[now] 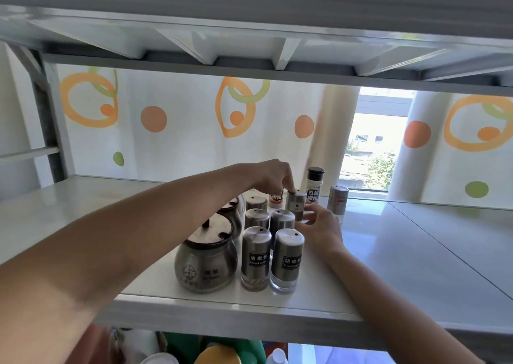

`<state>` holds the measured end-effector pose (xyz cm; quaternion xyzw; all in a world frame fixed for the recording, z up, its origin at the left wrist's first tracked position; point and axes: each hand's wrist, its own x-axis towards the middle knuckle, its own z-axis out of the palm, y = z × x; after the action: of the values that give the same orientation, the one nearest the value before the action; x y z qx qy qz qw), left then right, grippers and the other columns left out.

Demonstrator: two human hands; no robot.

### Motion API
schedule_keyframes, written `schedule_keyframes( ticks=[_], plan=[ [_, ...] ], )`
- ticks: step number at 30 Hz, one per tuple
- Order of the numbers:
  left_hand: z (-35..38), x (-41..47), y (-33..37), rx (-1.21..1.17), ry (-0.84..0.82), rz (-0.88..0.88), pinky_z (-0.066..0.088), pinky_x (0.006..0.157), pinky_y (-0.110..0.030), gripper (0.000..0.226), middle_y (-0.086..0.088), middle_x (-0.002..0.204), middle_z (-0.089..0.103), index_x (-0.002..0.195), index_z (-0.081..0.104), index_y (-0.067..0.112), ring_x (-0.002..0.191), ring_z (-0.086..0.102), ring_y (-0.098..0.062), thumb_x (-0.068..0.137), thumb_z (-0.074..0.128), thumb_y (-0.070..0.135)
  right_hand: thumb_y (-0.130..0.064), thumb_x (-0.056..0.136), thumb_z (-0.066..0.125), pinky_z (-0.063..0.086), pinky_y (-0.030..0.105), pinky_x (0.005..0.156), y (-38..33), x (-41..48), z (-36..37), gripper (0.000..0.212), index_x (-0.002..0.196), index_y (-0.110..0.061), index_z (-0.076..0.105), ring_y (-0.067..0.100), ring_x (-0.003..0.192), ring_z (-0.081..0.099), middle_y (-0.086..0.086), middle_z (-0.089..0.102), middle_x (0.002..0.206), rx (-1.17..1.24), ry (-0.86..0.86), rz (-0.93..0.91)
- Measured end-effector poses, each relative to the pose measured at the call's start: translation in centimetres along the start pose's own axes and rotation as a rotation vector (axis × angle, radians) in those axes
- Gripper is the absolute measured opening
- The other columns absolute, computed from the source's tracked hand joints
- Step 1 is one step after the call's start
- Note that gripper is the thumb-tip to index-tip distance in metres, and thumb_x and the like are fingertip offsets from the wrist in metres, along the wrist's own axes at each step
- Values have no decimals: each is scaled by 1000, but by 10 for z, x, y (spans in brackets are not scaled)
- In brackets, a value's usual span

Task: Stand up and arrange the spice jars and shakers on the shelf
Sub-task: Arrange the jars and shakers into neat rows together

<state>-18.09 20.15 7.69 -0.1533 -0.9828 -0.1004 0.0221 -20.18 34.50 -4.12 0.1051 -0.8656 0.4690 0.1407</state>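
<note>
Several steel shakers stand upright in two rows on the white shelf (416,266). My left hand (273,179) reaches over them and pinches the top of the rear steel shaker (296,205). My right hand (322,226) touches that same shaker low on its right side, fingers spread. The two front shakers (256,258) (287,261) carry dark labels. Left of them sit two round steel condiment pots with lids, the near pot (206,258) and one behind (230,211). A black-capped white pepper bottle (315,186) and a lone steel shaker (337,201) stand at the back. A small orange-based jar (276,200) is partly hidden by my left hand.
An upper shelf (249,38) hangs close overhead. A patterned curtain (180,124) and a window gap (374,141) lie behind. The shelf's right half and left part are bare. Bottles (222,355) show on the level below.
</note>
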Motion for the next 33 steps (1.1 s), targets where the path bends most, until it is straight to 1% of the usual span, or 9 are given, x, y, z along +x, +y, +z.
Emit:
schedule_keyframes(
  ticks=[4,7,13,18,24,26,29,31,33],
  plan=[
    [-6,-17,-6,-24,-3,-22,43,105,-29,57,-9,130,61,124,63,9,123,54,-20,81,36,-15,-15,75,76,54,28,76,-6,-7,1,33,106,-14,66,13,79,65,1,68,89,36,-61,-53],
    [-8,-25,-7,-20,-8,-39,43,106,-31,58,-7,130,61,124,64,12,123,54,-20,82,34,-13,-17,73,77,57,35,79,-6,-9,2,35,106,-16,67,14,80,68,2,70,90,40,-80,-80],
    [-8,-32,-13,11,-19,-51,47,104,-35,61,-4,129,63,121,66,15,119,57,-21,79,34,-15,-12,74,74,56,29,77,-8,-12,1,33,107,-15,68,12,82,68,5,74,95,-23,-117,-162],
    [-8,-36,-18,25,-26,-48,47,103,-38,54,-6,130,62,121,66,16,119,58,-21,81,42,-11,-7,76,72,42,8,61,-12,-17,2,27,102,-11,69,6,77,65,0,69,87,-16,-140,-215],
    [-9,-38,-17,18,5,-47,49,101,-38,54,-6,126,64,116,70,14,116,59,-21,80,40,-12,-5,76,71,43,9,63,-11,-16,3,27,102,-11,69,1,73,59,-2,66,84,-4,-158,-259],
    [-11,-36,-14,7,27,-45,49,99,-35,53,-6,120,68,109,73,14,112,60,-20,78,38,-12,-3,74,73,42,10,65,-7,-13,2,30,102,-11,69,6,75,60,-3,65,85,-18,-157,-277],
    [-13,-28,-10,-16,42,-41,50,92,-29,47,-6,110,72,100,76,11,106,62,-17,78,40,-10,5,75,66,48,20,70,3,-4,-8,30,95,-16,69,15,76,61,-4,67,83,13,-5,-253],
    [-14,-21,-5,-32,73,-47,46,83,-23,43,-6,108,72,98,76,8,97,60,-14,78,42,-10,5,75,61,48,28,70,10,2,-19,28,90,-18,68,18,78,61,0,70,86,13,237,-178],
    [-14,-12,0,-40,111,-45,42,81,-20,39,-7,109,71,102,74,7,97,59,-14,80,45,-8,-4,77,62,41,27,72,19,8,-32,21,96,-14,64,25,93,58,6,67,97,21,476,-58]
  ],
)
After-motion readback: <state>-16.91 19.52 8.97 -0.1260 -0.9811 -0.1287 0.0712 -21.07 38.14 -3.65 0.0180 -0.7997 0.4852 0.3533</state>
